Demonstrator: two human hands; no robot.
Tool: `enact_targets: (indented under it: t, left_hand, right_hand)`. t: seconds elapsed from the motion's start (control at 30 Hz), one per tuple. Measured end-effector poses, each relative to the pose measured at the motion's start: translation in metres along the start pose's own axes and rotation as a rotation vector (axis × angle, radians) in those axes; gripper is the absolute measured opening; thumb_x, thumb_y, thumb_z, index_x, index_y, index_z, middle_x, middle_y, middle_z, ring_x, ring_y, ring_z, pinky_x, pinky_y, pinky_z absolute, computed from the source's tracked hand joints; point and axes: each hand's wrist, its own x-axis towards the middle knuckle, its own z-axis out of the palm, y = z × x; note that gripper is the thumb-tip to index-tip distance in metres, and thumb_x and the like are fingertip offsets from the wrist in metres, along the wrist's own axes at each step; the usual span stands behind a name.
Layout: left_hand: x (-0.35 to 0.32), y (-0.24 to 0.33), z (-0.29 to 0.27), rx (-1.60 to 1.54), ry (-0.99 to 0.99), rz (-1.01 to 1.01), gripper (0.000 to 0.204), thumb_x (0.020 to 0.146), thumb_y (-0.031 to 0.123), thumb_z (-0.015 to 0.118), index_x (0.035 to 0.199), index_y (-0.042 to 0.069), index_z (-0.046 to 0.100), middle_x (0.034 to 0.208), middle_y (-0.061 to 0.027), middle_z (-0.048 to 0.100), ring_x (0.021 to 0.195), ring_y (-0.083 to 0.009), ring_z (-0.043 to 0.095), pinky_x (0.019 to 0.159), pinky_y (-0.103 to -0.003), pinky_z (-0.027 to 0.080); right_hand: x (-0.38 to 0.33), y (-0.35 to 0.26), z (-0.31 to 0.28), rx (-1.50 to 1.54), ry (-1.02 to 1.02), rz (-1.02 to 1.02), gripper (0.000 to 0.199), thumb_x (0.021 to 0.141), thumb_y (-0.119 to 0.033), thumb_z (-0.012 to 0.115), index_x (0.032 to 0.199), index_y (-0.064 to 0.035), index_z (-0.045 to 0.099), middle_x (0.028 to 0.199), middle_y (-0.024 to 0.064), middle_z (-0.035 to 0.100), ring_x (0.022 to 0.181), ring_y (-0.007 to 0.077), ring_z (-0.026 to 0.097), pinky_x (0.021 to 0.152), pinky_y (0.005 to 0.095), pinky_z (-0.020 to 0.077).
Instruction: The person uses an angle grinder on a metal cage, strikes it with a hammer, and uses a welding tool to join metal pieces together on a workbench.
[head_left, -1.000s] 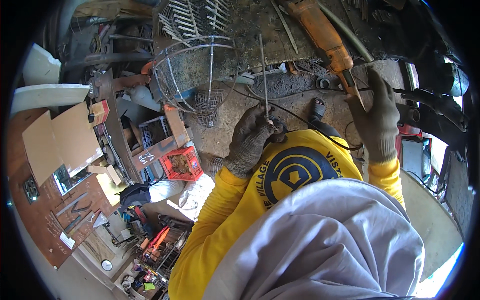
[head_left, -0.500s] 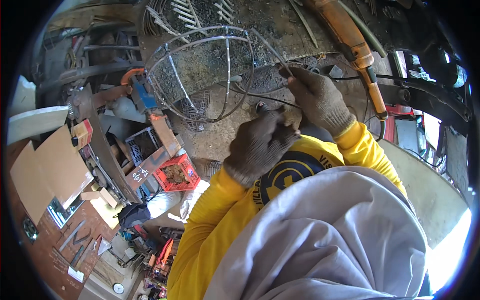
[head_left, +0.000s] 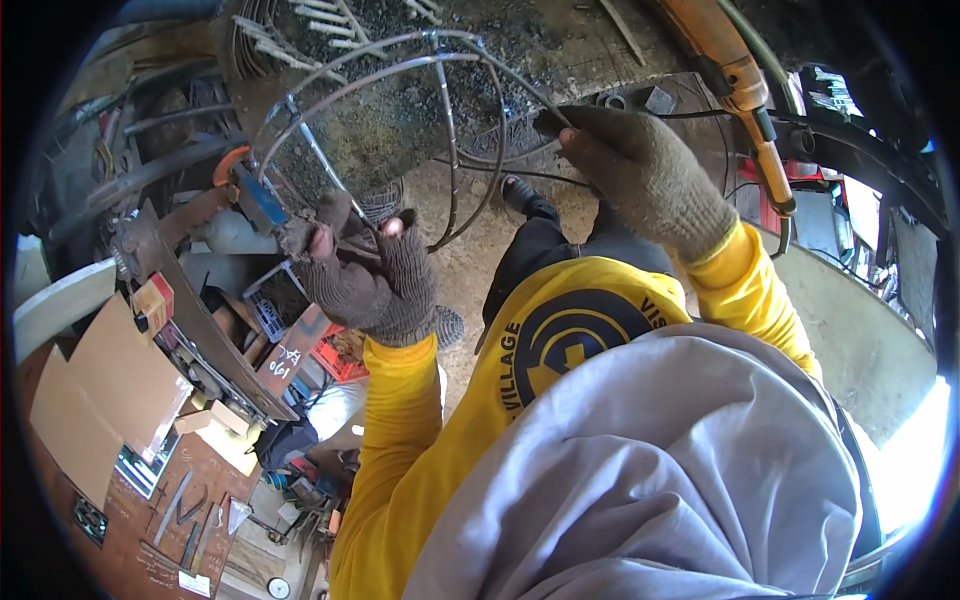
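Observation:
A rounded, cage-like frame of bent metal rods (head_left: 446, 100), with bright weld marks at its joints, is held out in front of me. My left hand (head_left: 375, 285), in a brown knit glove with bare fingertips showing, has its fingers curled around the frame's lower left side, where a strut meets the ring. A thin metal rod (head_left: 520, 80) slants from the frame's upper right corner down to my right hand (head_left: 645, 170). That hand, gloved too, is closed on the rod's end; its thumb tip shows and the other fingers are mostly hidden.
An orange angle grinder (head_left: 735, 85) lies at the upper right with its black cable. Cut metal rods (head_left: 325, 22) lie on the dark, gritty work surface. To the left are a blue and orange clamp (head_left: 258, 195), a steel beam, a red crate (head_left: 340, 358) and cardboard (head_left: 80, 410).
My left hand has moved left from beside my chest onto the frame's lower side. The frame has shifted slightly left, and my right hand keeps hold of the rod.

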Motion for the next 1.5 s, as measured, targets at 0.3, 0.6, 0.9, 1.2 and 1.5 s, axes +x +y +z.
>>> enact_targets:
  t: [0.3, 0.6, 0.9, 1.2, 1.5]
  left_hand:
    - [-0.006, 0.000, 0.012, 0.025, 0.081, -0.078, 0.051, 0.085, 0.023, 0.077, 0.119, -0.006, 0.054, 0.120, -0.0222, 0.063, 0.105, -0.0317, 0.061, 0.096, -0.044, 0.049]
    - [-0.001, -0.001, 0.006, 0.044, 0.001, -0.042, 0.052, 0.092, 0.027, 0.071, 0.125, -0.003, 0.046, 0.124, -0.0228, 0.054, 0.109, -0.0321, 0.056, 0.095, -0.047, 0.048]
    - [-0.002, 0.001, 0.005, 0.186, -0.064, 0.003, 0.055, 0.094, 0.036, 0.071, 0.122, -0.002, 0.044, 0.126, -0.0239, 0.043, 0.111, -0.0328, 0.051, 0.094, -0.048, 0.048]
    - [0.008, 0.003, 0.009, 0.188, -0.121, 0.100, 0.049, 0.097, 0.036, 0.066, 0.120, -0.001, 0.045, 0.120, -0.0203, 0.044, 0.109, -0.0322, 0.052, 0.088, -0.047, 0.049]
    - [0.006, -0.006, 0.008, 0.214, -0.109, 0.143, 0.052, 0.095, 0.041, 0.066, 0.122, 0.001, 0.045, 0.117, -0.0211, 0.046, 0.106, -0.0337, 0.053, 0.085, -0.048, 0.049]
  right_hand:
    - [-0.003, 0.007, 0.023, 0.118, 0.045, 0.147, 0.038, 0.104, -0.032, 0.054, 0.124, -0.0029, 0.068, 0.084, 0.0161, 0.069, 0.078, 0.0246, 0.068, 0.076, 0.0371, 0.0521]
    - [-0.004, 0.018, 0.036, 0.315, 0.056, 0.078, 0.032, 0.098, -0.022, 0.060, 0.123, -0.0032, 0.067, 0.091, 0.0205, 0.072, 0.088, 0.0362, 0.071, 0.078, 0.0430, 0.0542]
    - [-0.002, 0.029, 0.045, 0.284, 0.144, -0.074, 0.031, 0.100, -0.027, 0.056, 0.120, -0.0063, 0.067, 0.088, 0.0202, 0.070, 0.077, 0.0410, 0.069, 0.067, 0.0479, 0.0556]
    - [-0.001, 0.035, 0.052, 0.278, 0.197, -0.116, 0.033, 0.098, -0.027, 0.059, 0.123, -0.0062, 0.065, 0.086, 0.0195, 0.070, 0.076, 0.0413, 0.068, 0.064, 0.0488, 0.0550]
    - [-0.001, 0.032, 0.048, 0.247, 0.153, -0.090, 0.032, 0.095, -0.018, 0.065, 0.124, -0.0035, 0.068, 0.076, 0.0175, 0.067, 0.068, 0.0347, 0.068, 0.060, 0.0429, 0.0529]
